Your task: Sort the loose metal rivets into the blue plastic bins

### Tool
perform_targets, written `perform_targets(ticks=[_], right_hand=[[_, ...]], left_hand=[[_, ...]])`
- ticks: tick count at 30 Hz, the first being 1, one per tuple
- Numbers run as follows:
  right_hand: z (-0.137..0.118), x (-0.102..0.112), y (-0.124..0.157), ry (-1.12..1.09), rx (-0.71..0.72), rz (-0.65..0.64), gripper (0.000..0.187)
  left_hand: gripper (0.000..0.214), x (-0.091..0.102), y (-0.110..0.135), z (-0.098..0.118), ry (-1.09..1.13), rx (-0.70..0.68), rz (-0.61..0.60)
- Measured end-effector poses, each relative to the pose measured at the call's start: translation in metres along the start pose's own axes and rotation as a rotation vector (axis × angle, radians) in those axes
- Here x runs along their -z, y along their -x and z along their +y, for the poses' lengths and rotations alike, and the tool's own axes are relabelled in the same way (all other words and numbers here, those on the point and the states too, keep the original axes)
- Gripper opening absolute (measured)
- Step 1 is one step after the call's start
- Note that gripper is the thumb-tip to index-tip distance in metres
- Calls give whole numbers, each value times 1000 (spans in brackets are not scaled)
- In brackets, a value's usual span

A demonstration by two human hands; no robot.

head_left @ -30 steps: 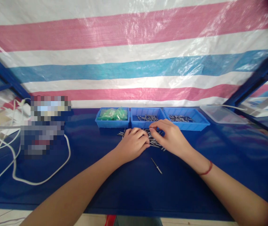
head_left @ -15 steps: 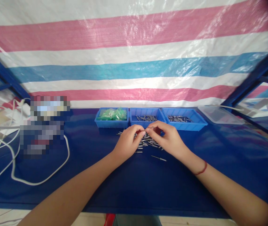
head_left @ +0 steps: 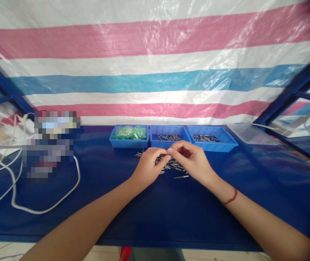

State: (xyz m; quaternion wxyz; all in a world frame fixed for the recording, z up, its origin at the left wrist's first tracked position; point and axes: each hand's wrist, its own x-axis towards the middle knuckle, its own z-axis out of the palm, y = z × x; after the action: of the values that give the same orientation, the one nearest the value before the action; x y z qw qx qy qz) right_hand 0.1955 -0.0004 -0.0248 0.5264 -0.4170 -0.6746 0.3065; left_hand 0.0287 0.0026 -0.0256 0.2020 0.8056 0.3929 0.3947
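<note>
My left hand (head_left: 148,167) and my right hand (head_left: 193,159) meet fingertip to fingertip over a heap of small metal pins (head_left: 171,165) on the blue table (head_left: 155,214). Both hands are closed in a pinch, seemingly on one of the pins, though the piece is too small to make out clearly. One loose pin (head_left: 181,177) lies just in front of the heap. Behind the hands stand three blue trays: the left tray (head_left: 129,142) holds green parts, the middle tray (head_left: 170,127) and the right tray (head_left: 227,141) hold metal pins.
A white cable (head_left: 46,206) loops over the table's left side beside a blurred-out box (head_left: 48,145). A clear plastic lid (head_left: 249,134) lies at the back right. A striped tarpaulin (head_left: 155,72) closes off the back. Blue frame bars (head_left: 288,98) rise at both sides.
Both hands lifted off the pin heap and brought their fingertips together in a pinch. The loose pin in front of the heap now lies nearer the heap and turned flatter.
</note>
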Motion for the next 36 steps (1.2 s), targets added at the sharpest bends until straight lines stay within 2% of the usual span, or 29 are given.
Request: perform_targets(ticks=[10, 13, 19, 22, 27, 29, 32, 36], right_hand=[[-5, 4, -3, 7, 13, -33, 15], [-5, 7, -4, 51, 20, -78, 16], [-8, 10, -7, 238, 181, -184, 17], [-5, 18, -12, 318, 196, -75, 19], [15, 57, -28, 631, 61, 334, 23], [25, 75, -32, 811, 5, 435, 22], [34, 89, -34, 1049, -87, 478, 23], [31, 83, -32, 1098, -89, 444, 27]], left_hand=[[9, 11, -5, -4, 0, 13, 71], [11, 11, -6, -4, 10, 13, 89], [13, 11, -5, -4, -17, 4, 93], [17, 13, -5, -4, -76, -45, 35], [19, 16, -4, -3, -227, -202, -183], [19, 17, -3, -1, -258, -258, -264], [24, 17, -2, 0, -296, -303, -345], [31, 11, 0, 2, -334, -348, -365]])
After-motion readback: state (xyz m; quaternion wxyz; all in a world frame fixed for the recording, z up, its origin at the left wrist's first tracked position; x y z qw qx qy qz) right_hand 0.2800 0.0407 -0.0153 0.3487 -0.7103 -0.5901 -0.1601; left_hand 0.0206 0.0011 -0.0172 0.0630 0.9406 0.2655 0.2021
